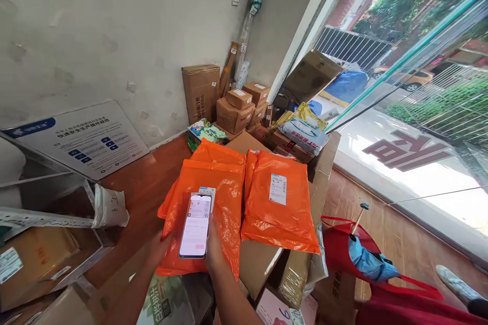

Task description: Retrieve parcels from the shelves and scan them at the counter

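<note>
My right hand (pixel 214 245) is closed around a smartphone (pixel 194 228) with its screen lit, above an orange mailer bag (pixel 224 203). The screen shows a camera-like picture in its upper part. Part of the bag's white shipping label (pixel 208 191) shows behind the phone's top. At the bag's left edge my left hand (pixel 163 245) is blurred, its fingers hard to make out. To the right lies another orange mailer bag (pixel 282 208), bearing a white label (pixel 278 189). These bags rest on a heap of cardboard boxes (pixel 259 264).
Cardboard boxes (pixel 234 116) stand in the wall corner, beside a tall wrapped tube (pixel 244 45). At left are a metal shelf (pixel 49 216) and a leaning signboard (pixel 84 139). A red bag (pixel 335 244) with a blue umbrella (pixel 369 260) sits right, by the glass door (pixel 412 147).
</note>
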